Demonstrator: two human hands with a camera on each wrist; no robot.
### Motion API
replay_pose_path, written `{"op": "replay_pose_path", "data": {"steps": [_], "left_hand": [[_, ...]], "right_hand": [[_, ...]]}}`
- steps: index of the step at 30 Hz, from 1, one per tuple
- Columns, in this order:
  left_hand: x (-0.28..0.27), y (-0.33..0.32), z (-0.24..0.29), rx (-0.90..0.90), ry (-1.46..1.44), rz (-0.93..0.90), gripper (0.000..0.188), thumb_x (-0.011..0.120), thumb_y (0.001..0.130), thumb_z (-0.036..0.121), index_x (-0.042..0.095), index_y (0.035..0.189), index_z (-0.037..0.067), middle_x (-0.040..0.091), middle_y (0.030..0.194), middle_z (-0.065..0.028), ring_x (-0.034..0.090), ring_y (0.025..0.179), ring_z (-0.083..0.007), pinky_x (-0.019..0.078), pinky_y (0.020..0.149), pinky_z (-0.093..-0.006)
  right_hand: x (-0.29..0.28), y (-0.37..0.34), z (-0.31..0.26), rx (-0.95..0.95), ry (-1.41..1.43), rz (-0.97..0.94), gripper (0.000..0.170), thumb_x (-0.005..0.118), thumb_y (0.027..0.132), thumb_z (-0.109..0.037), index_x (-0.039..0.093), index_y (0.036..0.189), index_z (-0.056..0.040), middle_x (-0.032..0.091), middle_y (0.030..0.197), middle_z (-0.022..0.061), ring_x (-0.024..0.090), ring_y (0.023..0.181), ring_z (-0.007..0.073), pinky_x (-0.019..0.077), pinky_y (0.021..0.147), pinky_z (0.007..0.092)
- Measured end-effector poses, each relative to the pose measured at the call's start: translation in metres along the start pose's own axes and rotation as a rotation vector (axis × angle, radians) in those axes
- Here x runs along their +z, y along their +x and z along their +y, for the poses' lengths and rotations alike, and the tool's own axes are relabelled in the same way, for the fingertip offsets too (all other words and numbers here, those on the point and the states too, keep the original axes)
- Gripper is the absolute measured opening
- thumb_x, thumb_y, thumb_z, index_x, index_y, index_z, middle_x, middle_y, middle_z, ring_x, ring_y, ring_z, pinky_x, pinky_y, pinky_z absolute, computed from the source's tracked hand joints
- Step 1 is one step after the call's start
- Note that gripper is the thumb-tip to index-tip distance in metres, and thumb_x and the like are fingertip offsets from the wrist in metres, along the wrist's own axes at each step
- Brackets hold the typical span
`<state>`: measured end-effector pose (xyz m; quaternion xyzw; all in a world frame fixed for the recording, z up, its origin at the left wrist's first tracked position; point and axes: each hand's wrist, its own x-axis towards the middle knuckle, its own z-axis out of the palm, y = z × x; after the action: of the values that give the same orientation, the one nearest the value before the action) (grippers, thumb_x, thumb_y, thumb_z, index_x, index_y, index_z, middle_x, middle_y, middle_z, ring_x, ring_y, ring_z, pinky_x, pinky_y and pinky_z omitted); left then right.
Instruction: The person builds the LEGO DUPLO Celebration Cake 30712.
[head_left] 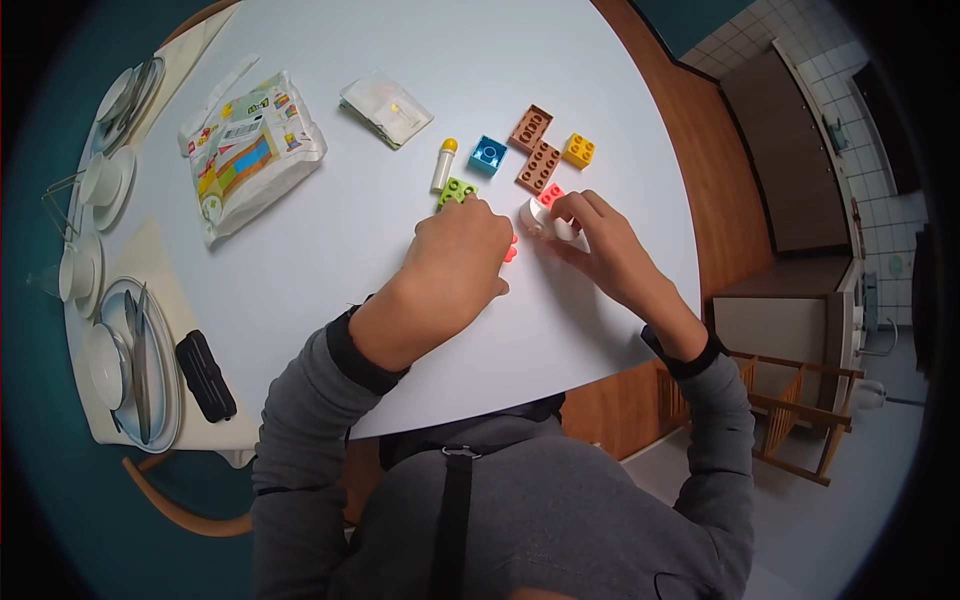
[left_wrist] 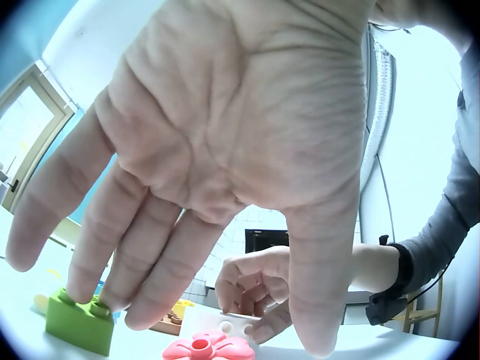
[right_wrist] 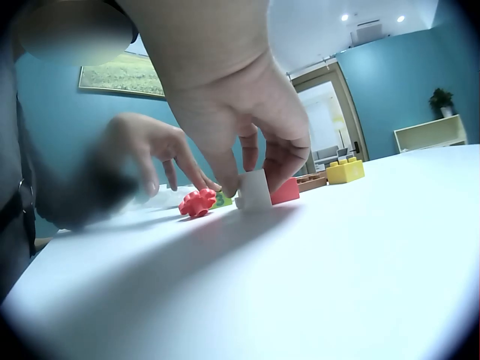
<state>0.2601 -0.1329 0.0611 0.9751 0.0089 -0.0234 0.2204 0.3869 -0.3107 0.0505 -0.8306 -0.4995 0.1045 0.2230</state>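
My left hand [head_left: 450, 262] hangs over the table with fingers extended, their tips at the studs of a light green toy brick [left_wrist: 79, 328]. Between the thumb and fingers of my right hand [head_left: 608, 242] a white toy brick [right_wrist: 255, 192] is pinched, standing on the table top. Just behind it sits a red brick [right_wrist: 286, 192], partly covered by the fingers. A pinkish-red flower piece [left_wrist: 208, 348] lies between the two hands; in the head view my left hand hides most of it. A white stick with a yellow round top [head_left: 443, 166] lies beyond the green brick.
Farther out are a blue brick [head_left: 488, 154], two brown bricks [head_left: 538, 166] and a yellow brick [head_left: 578, 150]. A printed toy bag [head_left: 252, 160] and a small white packet [head_left: 388, 110] lie to the left. Dishes [head_left: 108, 368] and a black case [head_left: 206, 377] line the left edge.
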Motion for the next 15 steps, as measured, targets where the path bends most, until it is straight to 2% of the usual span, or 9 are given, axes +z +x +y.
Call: {"op": "replay_pose_path", "data": {"steps": [3,8,10,15], "left_hand": [[-0.002,-0.001,0.000,-0.015,-0.008,-0.031,0.036,0.081,0.064,0.024,0.059,0.080,-0.001,0.060,0.085,-0.0168,0.059,0.088,-0.0324,0.0489,0.078,-0.0395],[0.006,-0.003,-0.006,0.069,-0.035,0.069,0.037,0.080,0.065,0.026,0.059,0.080,0.000,0.059,0.085,-0.0167,0.059,0.085,-0.0329,0.0488,0.077,-0.0404],[0.003,-0.002,-0.006,0.061,-0.033,0.046,0.037,0.079,0.066,0.028,0.060,0.080,0.000,0.059,0.085,-0.0163,0.060,0.085,-0.0325,0.0491,0.076,-0.0402],[0.000,0.006,-0.006,0.054,0.002,0.031,0.037,0.078,0.068,0.031,0.062,0.077,0.000,0.061,0.079,-0.0171,0.062,0.079,-0.0318,0.0502,0.071,-0.0397]], "right_hand": [[-0.001,0.001,-0.001,0.073,0.070,-0.022,0.027,0.068,0.081,-0.005,0.054,0.104,-0.0044,0.059,0.098,0.0114,0.059,0.086,0.0246,0.0491,0.077,0.0345],[-0.018,-0.002,-0.002,0.099,0.135,-0.103,0.026,0.066,0.083,-0.005,0.055,0.107,-0.0035,0.062,0.101,0.0105,0.060,0.087,0.0233,0.0491,0.080,0.0342],[-0.020,-0.004,0.000,0.080,0.205,-0.254,0.025,0.063,0.084,-0.007,0.056,0.107,-0.0039,0.062,0.100,0.0126,0.061,0.088,0.0286,0.0493,0.077,0.0372],[-0.005,-0.010,0.005,0.022,0.107,-0.192,0.020,0.061,0.087,-0.010,0.061,0.106,-0.0046,0.060,0.096,0.0125,0.061,0.089,0.0276,0.0494,0.080,0.0364]]}}
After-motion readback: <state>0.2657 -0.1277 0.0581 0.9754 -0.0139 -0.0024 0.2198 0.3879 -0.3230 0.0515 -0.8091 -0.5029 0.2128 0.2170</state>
